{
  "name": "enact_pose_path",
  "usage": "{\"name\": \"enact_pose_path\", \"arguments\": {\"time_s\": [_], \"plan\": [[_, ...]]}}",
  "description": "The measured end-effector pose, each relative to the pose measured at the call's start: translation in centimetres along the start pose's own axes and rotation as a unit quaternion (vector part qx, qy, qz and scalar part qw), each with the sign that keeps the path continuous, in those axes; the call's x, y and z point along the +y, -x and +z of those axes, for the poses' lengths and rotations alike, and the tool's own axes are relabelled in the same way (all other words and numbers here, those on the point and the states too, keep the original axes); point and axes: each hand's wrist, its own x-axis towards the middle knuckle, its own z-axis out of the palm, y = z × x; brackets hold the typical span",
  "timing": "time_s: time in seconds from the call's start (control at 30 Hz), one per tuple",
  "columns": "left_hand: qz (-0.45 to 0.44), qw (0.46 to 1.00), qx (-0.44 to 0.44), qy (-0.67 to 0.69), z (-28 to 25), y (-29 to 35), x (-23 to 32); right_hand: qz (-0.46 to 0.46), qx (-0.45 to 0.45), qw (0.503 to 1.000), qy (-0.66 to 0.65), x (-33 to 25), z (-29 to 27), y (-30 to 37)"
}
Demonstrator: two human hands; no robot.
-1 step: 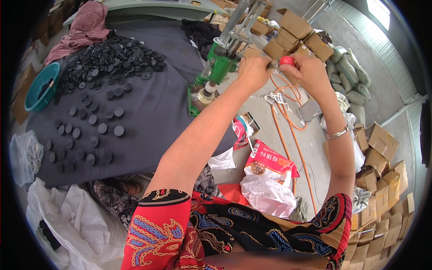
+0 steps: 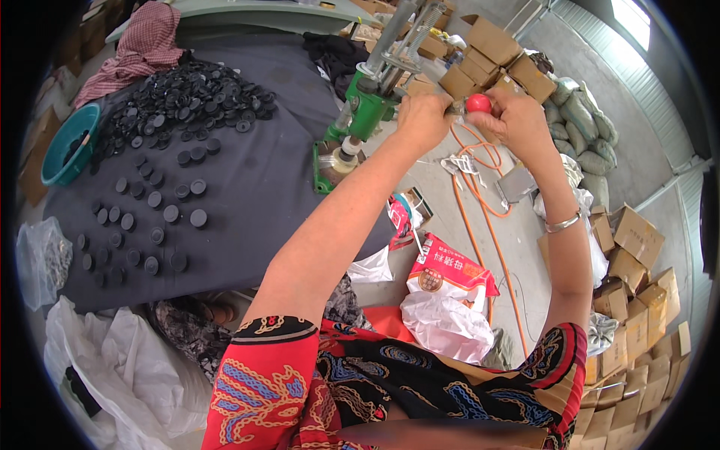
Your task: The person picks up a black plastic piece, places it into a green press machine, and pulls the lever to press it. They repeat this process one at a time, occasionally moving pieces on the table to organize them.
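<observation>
My left hand (image 2: pixel 425 118) is closed around a short dark metal piece (image 2: pixel 454 109), just to the right of the green hand press (image 2: pixel 365 109). Only the end of that piece shows past my fingers. My right hand (image 2: pixel 516 120) holds a red ball knob (image 2: pixel 478 103) between thumb and fingers, facing the metal end. Whether knob and metal touch is too small to tell. At the press's base, a pale and dark cylindrical tool (image 2: pixel 349 148) points down.
On the dark cloth-covered table (image 2: pixel 262 172) lie a heap of black round caps (image 2: pixel 195 101) and several spaced-out caps (image 2: pixel 171 214). A teal basin (image 2: pixel 71 146) stands at the left. Orange hose (image 2: pixel 472 217), a red-and-white sack (image 2: pixel 450 277) and cardboard boxes (image 2: pixel 637 232) lie to the right.
The red ball knob has turned or shifted very slightly in my right hand. My left hand and the press look the same.
</observation>
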Motion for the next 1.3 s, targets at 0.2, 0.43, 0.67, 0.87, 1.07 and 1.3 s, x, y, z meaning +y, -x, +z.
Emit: {"name": "enact_pose_path", "arguments": {"time_s": [0.2,0.43,0.67,0.87,1.07,1.3], "plan": [[-0.003,1.000,-0.001,0.007,0.0,0.1,-0.1,-0.084,0.083,0.993,-0.001,0.0,0.6,0.4],[0.003,1.000,-0.021,-0.008,0.0,0.1,-0.2,-0.140,0.126,0.982,-0.007,0.0,0.6,0.3],[0.003,1.000,-0.010,0.004,0.0,0.0,-0.2,-0.206,0.196,0.957,-0.063,0.1,0.4,-0.1],[-0.003,1.000,-0.011,0.028,-0.2,-0.1,0.0,0.075,-0.002,0.995,-0.062,0.9,0.2,0.2],[0.028,0.999,0.009,0.018,0.3,-0.1,-0.6,-0.105,0.054,0.993,0.001,1.5,1.6,0.3],[0.030,0.999,0.012,0.039,0.4,0.1,-0.5,-0.156,0.179,0.964,-0.123,1.6,1.3,0.3]]}}
